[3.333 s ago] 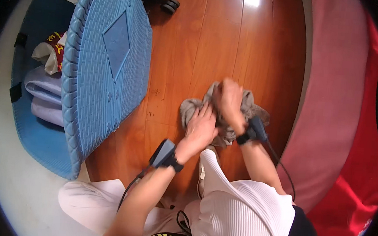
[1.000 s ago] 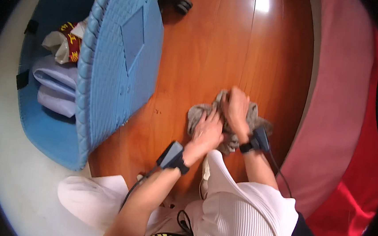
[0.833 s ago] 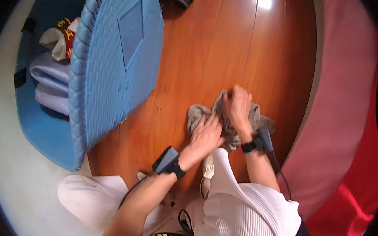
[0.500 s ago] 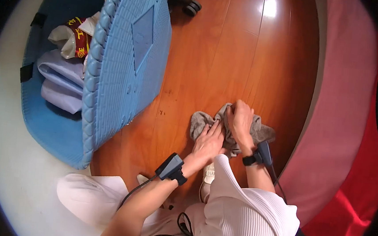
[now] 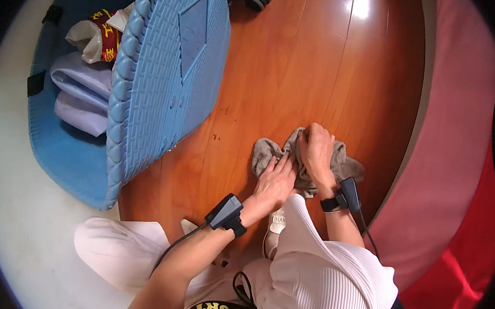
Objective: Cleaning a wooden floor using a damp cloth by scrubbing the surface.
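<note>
A crumpled grey-brown cloth (image 5: pixel 346 166) lies bunched on the wooden floor (image 5: pixel 264 86), just beyond my knee. My left hand (image 5: pixel 276 183) rests on its left part, palm down with the fingers stretched out. Curled fingers of my right hand (image 5: pixel 317 153) grip the middle of the cloth, and folds of it bulge up between the two hands. The tips of the right fingers are partly hidden by the hand itself. Both wrists carry a dark strapped-on device with a cable.
At the left a blue woven-pattern plastic basket (image 5: pixel 166 84) holds bags and pale folded items. A pink fabric-covered side (image 5: pixel 444 123) borders the floor on the right. A dark wheel (image 5: pixel 258 1) stands at the far end. Small dark specks (image 5: pixel 217 137) dot the floor near the basket.
The whole scene has shifted slightly upward and to the right in the picture. Both hands keep nearly the same hold and place on the cloth.
</note>
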The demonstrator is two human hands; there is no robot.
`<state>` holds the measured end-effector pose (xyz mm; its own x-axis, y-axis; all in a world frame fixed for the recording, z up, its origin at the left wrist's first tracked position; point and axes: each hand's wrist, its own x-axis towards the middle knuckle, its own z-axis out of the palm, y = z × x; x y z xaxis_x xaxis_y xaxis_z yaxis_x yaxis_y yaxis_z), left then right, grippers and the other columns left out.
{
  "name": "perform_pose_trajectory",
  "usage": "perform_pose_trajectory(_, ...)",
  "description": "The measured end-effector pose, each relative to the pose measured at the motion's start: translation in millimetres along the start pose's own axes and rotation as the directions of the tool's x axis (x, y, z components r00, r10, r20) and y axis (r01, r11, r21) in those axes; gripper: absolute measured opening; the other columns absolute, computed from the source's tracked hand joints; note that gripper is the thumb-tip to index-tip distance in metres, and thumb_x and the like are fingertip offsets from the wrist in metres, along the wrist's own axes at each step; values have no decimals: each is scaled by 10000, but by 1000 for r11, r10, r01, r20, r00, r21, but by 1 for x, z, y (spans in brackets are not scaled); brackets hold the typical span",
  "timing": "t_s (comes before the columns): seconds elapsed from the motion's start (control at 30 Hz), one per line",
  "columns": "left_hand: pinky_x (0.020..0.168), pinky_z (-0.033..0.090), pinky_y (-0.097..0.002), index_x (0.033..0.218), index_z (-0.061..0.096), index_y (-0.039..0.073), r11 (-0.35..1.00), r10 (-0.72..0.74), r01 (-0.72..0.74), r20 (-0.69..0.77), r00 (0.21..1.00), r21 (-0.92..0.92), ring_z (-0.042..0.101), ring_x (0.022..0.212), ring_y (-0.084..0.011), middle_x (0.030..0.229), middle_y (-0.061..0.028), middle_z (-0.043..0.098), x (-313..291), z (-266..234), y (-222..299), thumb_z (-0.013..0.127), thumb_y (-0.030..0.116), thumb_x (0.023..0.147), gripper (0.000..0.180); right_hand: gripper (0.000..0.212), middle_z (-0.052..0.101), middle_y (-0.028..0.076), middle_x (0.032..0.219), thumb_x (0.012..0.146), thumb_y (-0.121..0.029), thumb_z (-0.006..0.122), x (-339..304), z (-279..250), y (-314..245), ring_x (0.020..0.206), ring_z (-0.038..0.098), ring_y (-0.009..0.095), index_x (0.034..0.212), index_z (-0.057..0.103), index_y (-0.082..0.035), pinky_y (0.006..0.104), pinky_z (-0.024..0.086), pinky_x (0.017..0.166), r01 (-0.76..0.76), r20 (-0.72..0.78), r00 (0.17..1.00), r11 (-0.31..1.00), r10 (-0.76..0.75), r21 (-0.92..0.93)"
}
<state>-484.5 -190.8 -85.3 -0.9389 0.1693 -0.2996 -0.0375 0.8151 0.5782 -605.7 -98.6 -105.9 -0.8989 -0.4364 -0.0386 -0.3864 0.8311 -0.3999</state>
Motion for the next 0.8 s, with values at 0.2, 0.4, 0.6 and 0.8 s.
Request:
perform_pose_trajectory(0.2, 1087, 249, -555, 1233, 514, -71, 1000, -8, 9, 35, 999, -27, 334, 1340, -359, 1380, -226, 426, -10, -12, -1, 651, 293, 786, 593, 392, 578, 119, 1056, 752, -152, 693, -25, -22, -11, 1010, 515, 319, 1121, 592, -63, 445, 387, 847, 146, 49, 987, 984, -151, 99)
perform_pose_trajectory(0.4, 1074, 259, -570, 1241, 509, -58, 993, -33, 35, -19, 999, 111, 299, 1361, -337, 1370, -194, 443, 4, -5, -5, 642, 142, 742, 553, 444, 567, 88, 1144, 764, -88, 596, -14, -1, -2, 1070, 508, 286, 1208, 587, -92, 431, 389, 886, 237, 2, 971, 963, -239, -131)
perform_pose_trajectory(0.6, 1087, 276, -526, 1237, 498, -77, 985, 0, 40, -230, 973, 169, 290, 1364, -365, 1410, -240, 376, 23, -5, -13, 692, 170, 687, 633, 454, 567, 96, 1128, 796, -89, 536, -4, 10, 5, 1040, 522, 279, 1248, 569, -106, 422, 398, 880, 148, -22, 988, 973, -155, -176)
perform_pose_trajectory(0.8, 1067, 313, -494, 1224, 525, -89, 983, 21, 7, -152, 988, 183, 367, 1324, -346, 1418, -218, 391, 2, -12, -13, 526, 121, 809, 465, 412, 562, 92, 1082, 809, -105, 519, -14, 0, -4, 992, 529, 282, 1216, 583, -102, 426, 403, 854, 110, 1, 994, 968, -113, -225)
